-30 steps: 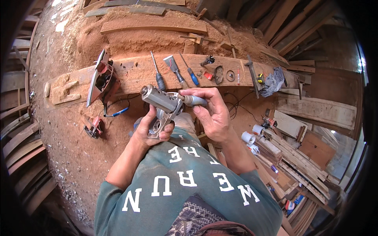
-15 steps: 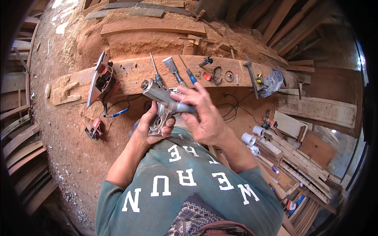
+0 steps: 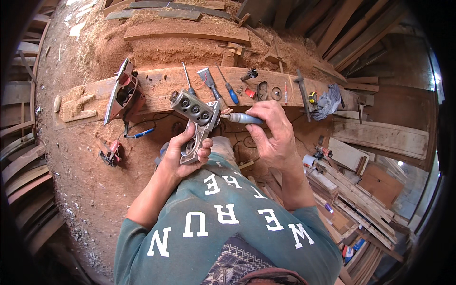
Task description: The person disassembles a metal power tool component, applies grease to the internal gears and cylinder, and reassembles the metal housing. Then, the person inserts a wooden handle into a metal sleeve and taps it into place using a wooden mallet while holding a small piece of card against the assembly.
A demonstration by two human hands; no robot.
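Observation:
Gripped in my left hand [image 3: 176, 154] is a grey metal machine part [image 3: 191, 107], a drum with several dark round holes along its side, set on a cast bracket. My left thumb and fingers wrap the bracket's lower end, and the drum points up to the left. My right hand [image 3: 280, 135] pinches a short blue-grey cylinder [image 3: 244, 118] with a narrower tip, whose exact kind I cannot make out. Its tip points left at the bracket, close beside it; whether they touch I cannot tell.
Beyond my hands a sawdust-covered plank [image 3: 156, 88] carries a red power tool [image 3: 126, 92], a wide scraper [image 3: 207, 80], a blue-handled screwdriver [image 3: 231, 92], a tape measure [image 3: 312, 96] and a grey rag [image 3: 328, 99]. Boards [image 3: 361, 209] are stacked at the right. A small red tool [image 3: 111, 153] lies on the ground.
My right hand has moved right, drawing the blue-grey cylinder away from over the metal part. The part has turned in my left hand, so the holes in its drum now show.

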